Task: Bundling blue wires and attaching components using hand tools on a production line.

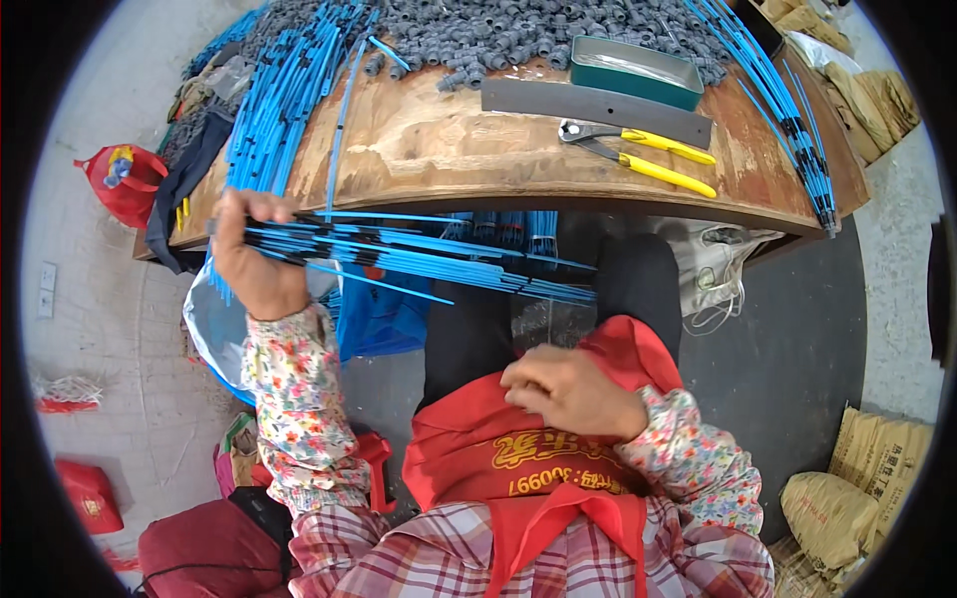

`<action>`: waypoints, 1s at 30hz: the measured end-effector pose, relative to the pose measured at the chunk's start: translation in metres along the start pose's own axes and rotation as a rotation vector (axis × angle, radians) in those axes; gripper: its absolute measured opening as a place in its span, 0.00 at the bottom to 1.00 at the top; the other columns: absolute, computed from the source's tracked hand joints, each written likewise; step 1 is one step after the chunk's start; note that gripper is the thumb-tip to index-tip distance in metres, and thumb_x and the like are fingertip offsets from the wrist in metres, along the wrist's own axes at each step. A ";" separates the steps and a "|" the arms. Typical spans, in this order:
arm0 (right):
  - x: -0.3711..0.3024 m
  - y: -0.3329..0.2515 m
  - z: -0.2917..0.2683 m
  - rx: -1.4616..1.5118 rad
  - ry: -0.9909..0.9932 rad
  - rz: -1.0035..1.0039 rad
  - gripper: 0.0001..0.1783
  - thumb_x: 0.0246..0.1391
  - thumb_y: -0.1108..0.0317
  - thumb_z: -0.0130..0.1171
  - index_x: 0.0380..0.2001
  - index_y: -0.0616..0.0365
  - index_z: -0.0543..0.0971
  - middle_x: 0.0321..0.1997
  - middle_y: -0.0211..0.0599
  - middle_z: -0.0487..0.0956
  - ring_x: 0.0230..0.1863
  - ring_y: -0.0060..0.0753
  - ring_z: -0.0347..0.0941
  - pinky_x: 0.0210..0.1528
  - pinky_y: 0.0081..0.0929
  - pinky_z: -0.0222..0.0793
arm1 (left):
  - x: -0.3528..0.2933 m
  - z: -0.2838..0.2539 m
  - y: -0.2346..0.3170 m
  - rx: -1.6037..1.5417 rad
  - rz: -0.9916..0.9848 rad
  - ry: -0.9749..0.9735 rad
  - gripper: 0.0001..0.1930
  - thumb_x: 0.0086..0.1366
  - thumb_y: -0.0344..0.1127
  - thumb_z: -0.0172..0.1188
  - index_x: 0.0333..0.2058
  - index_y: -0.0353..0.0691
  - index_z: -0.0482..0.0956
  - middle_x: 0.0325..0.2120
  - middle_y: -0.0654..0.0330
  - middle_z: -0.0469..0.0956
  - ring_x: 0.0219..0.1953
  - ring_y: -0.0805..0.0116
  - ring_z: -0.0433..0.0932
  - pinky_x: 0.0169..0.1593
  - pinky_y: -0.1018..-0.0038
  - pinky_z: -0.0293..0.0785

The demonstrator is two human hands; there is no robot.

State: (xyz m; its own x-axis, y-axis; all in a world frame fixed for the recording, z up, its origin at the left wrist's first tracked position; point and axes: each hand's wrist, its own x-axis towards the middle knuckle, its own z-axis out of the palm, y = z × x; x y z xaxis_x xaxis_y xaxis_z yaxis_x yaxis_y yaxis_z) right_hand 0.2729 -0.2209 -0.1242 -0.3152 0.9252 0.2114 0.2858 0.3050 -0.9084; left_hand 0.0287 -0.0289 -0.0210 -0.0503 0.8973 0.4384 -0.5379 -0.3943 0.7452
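Observation:
My left hand [261, 259] is wrapped round one end of a bundle of thin blue rods with black bands [409, 254]. The bundle points to the right, roughly level, just off the table's near edge and above my knees. One rod splays out below the others. My right hand [573, 391] hovers over the red apron [459, 429] on my lap, its fingers curled in. Nothing shows in it, and its fingertips are slightly blurred. It is apart from the bundle.
On the wooden table [419, 140] lie yellow-handled pliers [638, 159], a grey metal bar [598, 112], a green tin [638, 75], heaped grey fittings [498, 40] and more blue rods [289, 100]. Below stands a white-lined container [214, 319]. Brown sacks [832, 518] are at the right.

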 end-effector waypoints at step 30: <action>-0.038 -0.004 -0.061 0.546 0.917 -0.131 0.25 0.39 0.72 0.72 0.40 0.60 0.71 0.37 0.38 0.77 0.43 0.28 0.73 0.43 0.25 0.70 | -0.186 0.065 -0.114 -0.376 -1.212 0.082 0.20 0.62 0.51 0.58 0.36 0.36 0.72 0.28 0.57 0.76 0.36 0.59 0.79 0.40 0.65 0.77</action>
State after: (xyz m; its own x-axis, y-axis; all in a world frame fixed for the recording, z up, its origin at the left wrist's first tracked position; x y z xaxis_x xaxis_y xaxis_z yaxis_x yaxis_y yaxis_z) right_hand 0.3388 -0.2437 -0.1069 0.5496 0.7786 0.3028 -0.2154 0.4823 -0.8491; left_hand 0.1544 -0.1639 -0.1553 0.5944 0.6569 -0.4638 -0.4793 0.7525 0.4517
